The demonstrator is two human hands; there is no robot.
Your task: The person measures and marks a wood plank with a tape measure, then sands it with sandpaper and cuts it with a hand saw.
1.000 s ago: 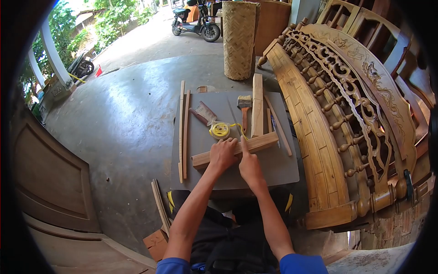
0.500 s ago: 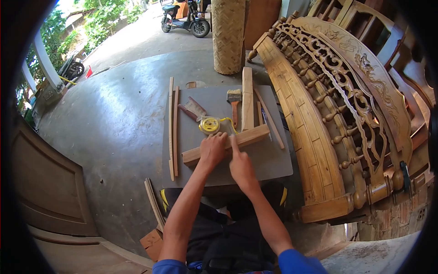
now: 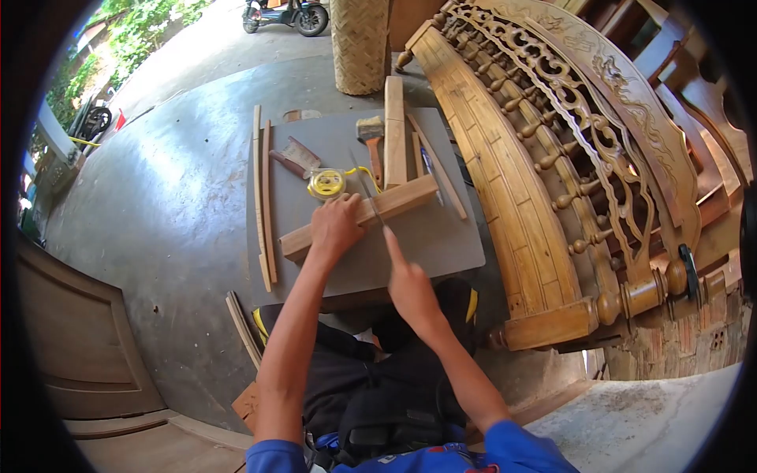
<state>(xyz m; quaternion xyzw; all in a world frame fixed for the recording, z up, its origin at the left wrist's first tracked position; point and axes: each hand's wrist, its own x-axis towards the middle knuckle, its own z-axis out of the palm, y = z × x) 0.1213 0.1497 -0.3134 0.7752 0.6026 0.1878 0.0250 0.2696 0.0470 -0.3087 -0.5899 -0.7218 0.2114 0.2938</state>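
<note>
A squared wooden beam (image 3: 394,206) lies slantwise across the grey board (image 3: 441,244) in front of me. My left hand (image 3: 337,225) is closed over its middle, pressing it from above. My right hand (image 3: 414,292) grips a thin-bladed saw (image 3: 374,206), index finger stretched along it; the grip is hidden in my fist. The narrow, blurred blade crosses the beam just right of my left hand. Behind the beam, near my left fingers, sits a clear-cased yellow tape measure (image 3: 326,184), its yellow tape curling to the right.
On the board are a brush (image 3: 374,154), an upright-pointing timber (image 3: 394,134), a reddish-brown scraper-like tool (image 3: 296,158), a pen (image 3: 426,162) and thin strips (image 3: 259,197). Carved wooden furniture (image 3: 536,189) stands at the right. A woven column (image 3: 360,47) rises behind the board.
My right hand has drawn back from the beam toward my body, exposing the saw blade. My left hand stays on the beam. The whole view has shifted slightly.
</note>
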